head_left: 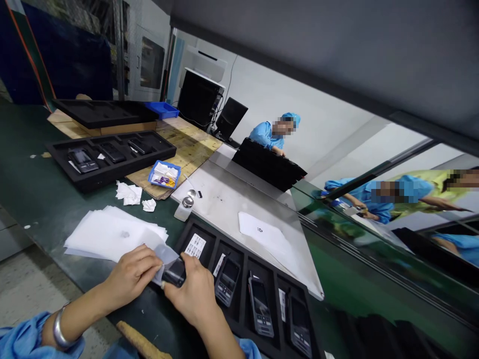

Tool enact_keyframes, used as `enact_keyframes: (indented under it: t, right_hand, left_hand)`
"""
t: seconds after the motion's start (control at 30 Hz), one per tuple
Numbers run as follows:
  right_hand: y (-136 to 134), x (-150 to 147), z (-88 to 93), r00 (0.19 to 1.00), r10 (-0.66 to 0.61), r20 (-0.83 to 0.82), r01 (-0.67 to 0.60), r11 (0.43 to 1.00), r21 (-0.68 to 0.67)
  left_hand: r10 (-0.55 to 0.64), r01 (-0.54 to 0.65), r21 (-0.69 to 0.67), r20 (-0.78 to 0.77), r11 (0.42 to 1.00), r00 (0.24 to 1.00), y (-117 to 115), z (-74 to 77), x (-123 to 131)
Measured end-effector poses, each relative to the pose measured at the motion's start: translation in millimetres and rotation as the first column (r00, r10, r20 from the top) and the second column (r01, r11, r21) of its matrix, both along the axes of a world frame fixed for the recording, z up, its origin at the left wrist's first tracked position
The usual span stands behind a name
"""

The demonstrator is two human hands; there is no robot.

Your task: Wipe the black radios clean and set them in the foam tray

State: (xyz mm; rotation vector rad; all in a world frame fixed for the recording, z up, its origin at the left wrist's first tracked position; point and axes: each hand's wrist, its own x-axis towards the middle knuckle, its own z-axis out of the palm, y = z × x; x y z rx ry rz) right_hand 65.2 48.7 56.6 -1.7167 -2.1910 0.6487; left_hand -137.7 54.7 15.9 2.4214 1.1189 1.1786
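My left hand pinches the edge of a translucent plastic bag. A black handheld terminal is in the grip of my right hand, one end against or partly inside the bag; exactly how far in, I cannot tell. Both hands meet over the near end of a black foam tray. In its compartments lie three similar terminals with white slips beside them, and a sheet of barcode labels. Just beyond my left hand, a stack of translucent bags rests on the green table.
Crumpled tissues, a metal-capped bottle and a blue bin stand farther back. Another foam tray holds three devices at left. A white sheet lies on the white board. Co-workers in blue work beyond.
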Motion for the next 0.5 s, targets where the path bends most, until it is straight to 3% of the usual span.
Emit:
enact_keyframes:
  t: [0.17, 0.33, 0.43, 0.5]
  right_hand:
    - [6.4, 10.8, 4.7, 0.993, 0.116, 0.006, -0.117, 0.993, 0.029]
    - [6.0, 13.5, 32.8, 0.991, 0.129, 0.032, -0.130, 0.991, 0.043]
    - [6.6, 12.7, 53.6, 0.980, 0.187, -0.063, -0.185, 0.982, 0.042]
    - [7.9, 15.9, 59.6, 0.935, 0.223, -0.277, -0.214, 0.975, 0.062]
  left_hand:
    - [-0.151, 0.157, 0.016, -0.196, 0.987, 0.969, 3.0, 18.2, -6.1]
    - [-0.048, 0.028, -0.054, -0.428, 0.998, 0.902, 14.7, 16.7, -7.1]
    - [-0.057, 0.029, -0.086, -0.349, 0.996, 0.935, 19.8, 12.2, 5.7]
    - [-0.080, 0.060, -0.101, -0.216, 0.993, 0.973, 20.4, 14.0, 15.7]
